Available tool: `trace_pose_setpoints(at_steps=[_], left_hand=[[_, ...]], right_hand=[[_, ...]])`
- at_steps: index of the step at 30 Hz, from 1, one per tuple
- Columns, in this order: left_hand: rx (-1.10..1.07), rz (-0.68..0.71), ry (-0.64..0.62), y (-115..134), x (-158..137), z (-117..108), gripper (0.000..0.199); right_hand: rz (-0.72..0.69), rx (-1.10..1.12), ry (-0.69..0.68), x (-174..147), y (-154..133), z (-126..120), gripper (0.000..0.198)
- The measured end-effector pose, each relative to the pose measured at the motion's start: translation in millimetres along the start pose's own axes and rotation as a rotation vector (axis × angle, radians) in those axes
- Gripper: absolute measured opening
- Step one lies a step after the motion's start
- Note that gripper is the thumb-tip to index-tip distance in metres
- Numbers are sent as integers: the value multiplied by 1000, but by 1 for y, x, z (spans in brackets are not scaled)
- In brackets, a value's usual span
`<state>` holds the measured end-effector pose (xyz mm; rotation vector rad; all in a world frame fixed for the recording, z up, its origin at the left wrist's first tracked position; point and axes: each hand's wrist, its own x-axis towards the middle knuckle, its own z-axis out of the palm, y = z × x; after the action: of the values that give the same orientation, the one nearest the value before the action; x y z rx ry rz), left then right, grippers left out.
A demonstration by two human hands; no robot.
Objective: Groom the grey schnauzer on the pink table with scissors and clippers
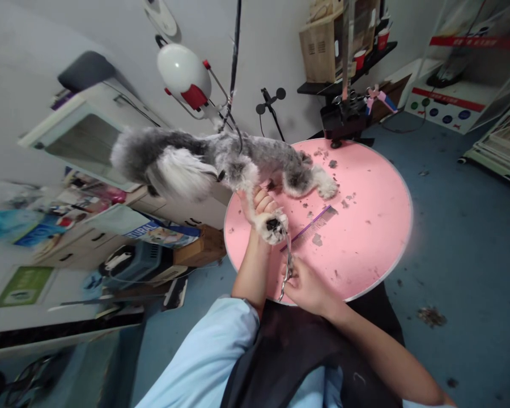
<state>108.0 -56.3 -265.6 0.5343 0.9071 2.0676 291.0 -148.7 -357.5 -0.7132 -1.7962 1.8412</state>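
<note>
Dog [266, 153], just one, gray with long white hair hanging at left, is at the far side of one pink table [374, 226], its body beyond your two hands. Your left hand [263, 201] closes around its raised leg; your right hand [304, 285] curls around one pair of scissors [289, 258], near one comb [310, 225].

Grey-and-white dog [267, 154], one paw [271, 228] raised, silver scissors [289, 249] at its edge.

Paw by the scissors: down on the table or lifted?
Lifted. The left hand holds the leg, and the paw shows its dark underside to the camera instead of resting on the pink table.
</note>
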Motion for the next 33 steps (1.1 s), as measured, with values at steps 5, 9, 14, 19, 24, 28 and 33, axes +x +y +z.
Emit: trace_pose_setpoints(at_steps=[5,9,14,19,24,28,33], left_hand=[[-6,25,-23,-1,1,-2,63],[-68,34,-84,-1,1,-3,59],[-44,32,-45,1,-4,0,55],[-45,36,-66,7,-9,5,57],[-16,32,-78,15,-14,7,55],[10,40,-57,19,-17,9,55],[-9,-35,14,20,-17,9,54]], right_hand=[[56,37,-40,1,-1,-8,38],[58,44,-37,1,0,-7,37],[-30,-19,-25,8,-3,-11,37],[-116,-168,-51,22,-1,-28,24],[-204,-288,-53,36,5,-41,24],[-325,-471,-53,58,0,-48,33],[-361,-656,-80,78,3,-61,28]])
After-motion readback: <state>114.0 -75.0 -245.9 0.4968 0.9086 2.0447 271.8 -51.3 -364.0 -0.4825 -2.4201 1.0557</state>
